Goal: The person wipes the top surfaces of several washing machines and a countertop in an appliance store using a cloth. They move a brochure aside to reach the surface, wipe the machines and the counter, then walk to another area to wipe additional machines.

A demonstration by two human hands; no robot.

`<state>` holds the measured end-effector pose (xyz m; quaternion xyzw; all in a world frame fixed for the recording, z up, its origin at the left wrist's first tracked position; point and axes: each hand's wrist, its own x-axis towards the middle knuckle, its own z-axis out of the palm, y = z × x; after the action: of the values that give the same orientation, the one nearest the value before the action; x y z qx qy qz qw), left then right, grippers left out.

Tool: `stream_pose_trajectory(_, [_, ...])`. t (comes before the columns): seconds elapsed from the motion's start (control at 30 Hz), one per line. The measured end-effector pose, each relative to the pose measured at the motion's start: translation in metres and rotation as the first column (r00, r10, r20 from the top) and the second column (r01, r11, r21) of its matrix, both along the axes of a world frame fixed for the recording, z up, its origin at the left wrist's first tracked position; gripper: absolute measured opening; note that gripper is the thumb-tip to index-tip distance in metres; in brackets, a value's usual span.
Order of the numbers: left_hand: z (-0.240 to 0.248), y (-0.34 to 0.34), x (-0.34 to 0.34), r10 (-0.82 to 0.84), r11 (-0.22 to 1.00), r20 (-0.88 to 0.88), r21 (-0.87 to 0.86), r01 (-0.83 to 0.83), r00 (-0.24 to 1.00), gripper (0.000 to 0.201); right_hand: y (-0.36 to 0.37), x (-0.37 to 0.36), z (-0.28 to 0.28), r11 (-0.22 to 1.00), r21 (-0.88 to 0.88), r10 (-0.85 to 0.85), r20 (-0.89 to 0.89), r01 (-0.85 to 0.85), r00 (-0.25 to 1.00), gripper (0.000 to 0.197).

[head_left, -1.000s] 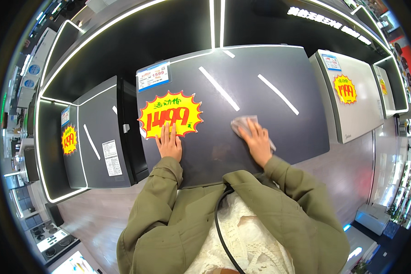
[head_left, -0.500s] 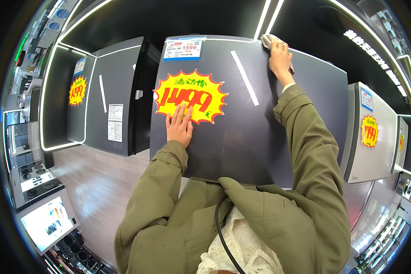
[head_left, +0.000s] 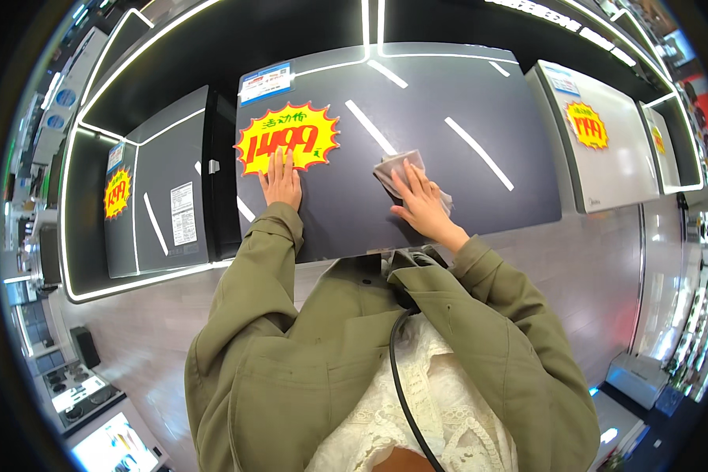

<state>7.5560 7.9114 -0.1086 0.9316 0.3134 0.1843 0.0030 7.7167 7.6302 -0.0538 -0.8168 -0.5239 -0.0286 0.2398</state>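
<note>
A wide dark grey appliance panel with a smooth, glossy surface lies before me and reflects white light strips. My right hand presses a greyish cloth against the panel, right of its middle, with the fingers extended over the cloth. On the left, my left hand rests flat with fingers stretched out. Its fingertips touch the lower part of a yellow starburst price sign with a red edge. Above that sign, a white and blue label sits at the panel's upper left corner.
Another dark appliance with signs stands to the left, across a dark gap. A light-coloured appliance with a similar sign is at the right. Lit strips frame the display bay. Cooktops and a bright screen appear lower left.
My right hand has brought the cloth from the panel's far edge down toward me. My left hand stays at the yellow sign. The view has shifted and turned.
</note>
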Motion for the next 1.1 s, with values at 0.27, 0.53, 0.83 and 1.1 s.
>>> stream_pose_trajectory(0.27, [0.027, -0.133, 0.025, -0.06, 0.721, 0.469, -0.59, 0.363, 0.881, 0.038, -0.005, 0.028, 0.003, 0.844, -0.312, -0.537, -0.485, 0.437, 0.69, 0.063])
stream_pose_trajectory(0.53, [0.061, -0.165, -0.001, 0.214, 0.668, 0.552, -0.685, 0.292, 0.806, 0.048, 0.06, -0.004, 0.039, 0.995, 0.083, 0.056, -0.922, 0.053, 0.384, 0.052])
stream_pose_trajectory(0.83, [-0.002, -0.222, 0.094, 0.222, 0.917, -0.081, -0.321, -0.236, 0.972, 0.053, 0.005, 0.059, -0.021, 0.989, -0.12, -0.139, -0.536, 0.087, 0.832, 0.028])
stream_pose_trajectory(1.1, [0.009, -0.408, 0.294, -0.316, 0.9, 0.044, -0.301, 0.315, 0.948, 0.054, -0.237, 0.217, -0.005, 0.856, -0.174, -0.51, -0.434, 0.487, 0.742, 0.044])
